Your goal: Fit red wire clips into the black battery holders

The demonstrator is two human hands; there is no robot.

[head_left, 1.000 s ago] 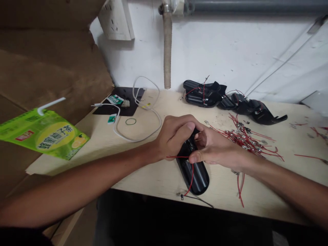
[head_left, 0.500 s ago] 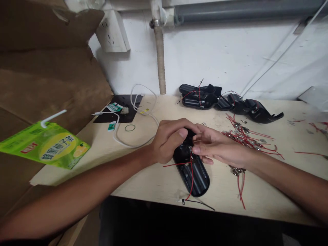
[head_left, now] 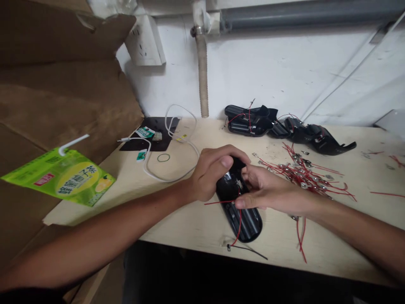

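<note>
A black plastic housing (head_left: 249,223) with long rounded hollows lies at an angle near the table's front edge. My left hand (head_left: 211,171) is closed around its upper end, thumb along the side. My right hand (head_left: 264,188) grips the right side, its thumb pressed down on the middle where a red wire (head_left: 218,203) crosses; the other fingers are partly hidden behind the housing. Another red wire runs down to a small metal terminal (head_left: 228,248) at the lower end, where a black wire (head_left: 253,252) also trails out.
Right of my hands lies a pile of red wires with metal terminals (head_left: 303,173). Several similar black housings (head_left: 249,122) rest by the wall. At left are a white cable (head_left: 148,169), a green drink carton (head_left: 72,179) with a straw, and a large cardboard box (head_left: 63,97).
My right thumb has moved down the housing, from the metal piece near its upper part to the red wire at the middle. My left hand keeps its hold. The view has shifted slightly.
</note>
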